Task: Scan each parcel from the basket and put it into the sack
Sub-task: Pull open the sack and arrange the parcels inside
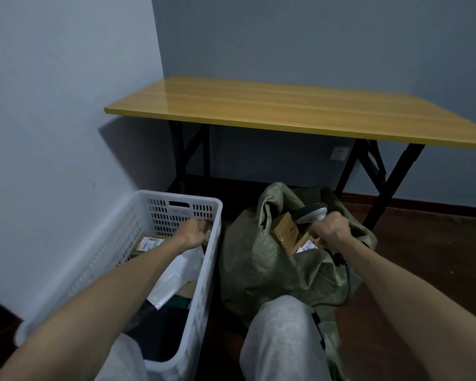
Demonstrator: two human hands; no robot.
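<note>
A white slotted basket (160,204) stands on the floor at the left with several parcels inside: a white poly mailer (176,273) and a labelled box (146,244). My left hand (194,232) reaches into its far end and grips a small brown parcel (207,234), mostly hidden by my fingers. To the right sits the green woven sack (259,265), open at the top, with a brown carton (285,233) and other labelled parcels in it. My right hand (331,229) holds a grey barcode scanner (312,213) above the sack's mouth; its cable trails down to the right.
A yellow-topped folding table (286,108) on black legs stands behind the basket and sack, against the blue wall. My knees in light trousers (280,334) sit between basket and sack. Dark wooden floor (423,243) lies to the right.
</note>
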